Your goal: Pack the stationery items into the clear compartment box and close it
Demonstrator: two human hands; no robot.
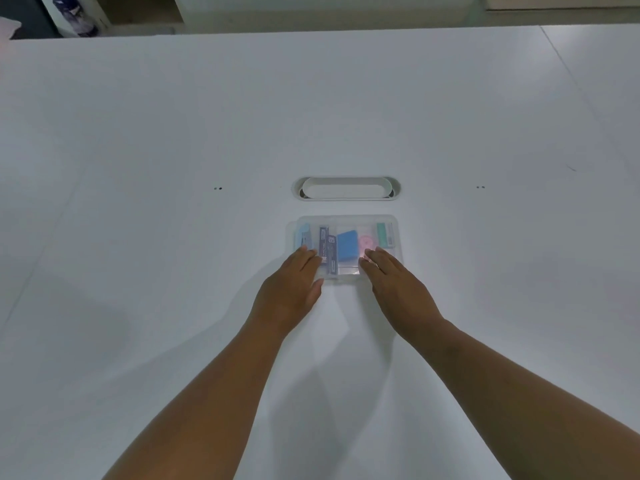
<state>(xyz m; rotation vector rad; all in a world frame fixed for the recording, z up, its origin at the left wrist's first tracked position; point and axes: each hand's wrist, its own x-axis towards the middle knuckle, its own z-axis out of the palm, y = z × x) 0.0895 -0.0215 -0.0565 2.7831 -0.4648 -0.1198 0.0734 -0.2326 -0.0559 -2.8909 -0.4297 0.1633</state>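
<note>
A clear compartment box [346, 221] lies flat on the white table with its lid down. Through the lid I see a light blue item [306, 234], a dark blue pack [328, 249], a blue block [347, 244], a pink round item [365, 243] and a mint green item [383, 234]. My left hand [292, 285] rests flat on the box's near left corner, fingers together. My right hand [394, 284] lies flat on the near right part of the lid. Neither hand grips anything. The box's front edge is partly hidden under my fingers.
An oval cable slot [346, 188] is set in the white table [173, 168] just behind the box. Small dark dots [218, 188] mark the tabletop left and right. The table's far edge meets shelving [138, 12] at the top.
</note>
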